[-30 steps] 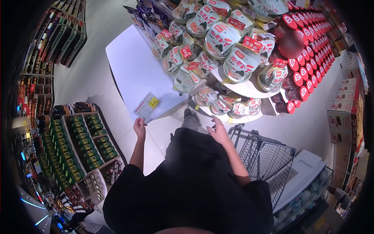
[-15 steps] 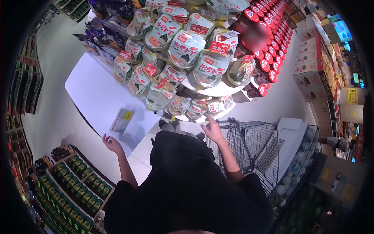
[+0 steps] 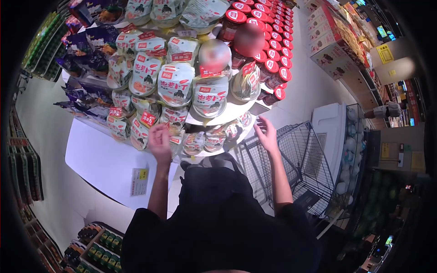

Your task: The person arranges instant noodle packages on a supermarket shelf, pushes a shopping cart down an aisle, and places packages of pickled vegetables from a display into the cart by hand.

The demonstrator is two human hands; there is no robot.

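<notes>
My left hand is raised before the lower row of the display, fingers loosely bent and apart. It holds nothing that I can see and overlaps a pickled-radish pouch; whether it touches is unclear. To the right, my right hand has its fingers spread and is bare of any object, near the rounded shelf edge. Small pouches line the lowest shelf between the hands. Larger white pickled-radish pouches stand on the tier above.
Red-lidded jars are stacked at the right of the display, purple packets at its left. A price card lies on the white table. A wire shopping cart stands at my right, beside a white chest.
My left hand has risen from beside the price card to the lower pouches. The right hand has lifted slightly and moved right. The view has shifted, with the display now further left.
</notes>
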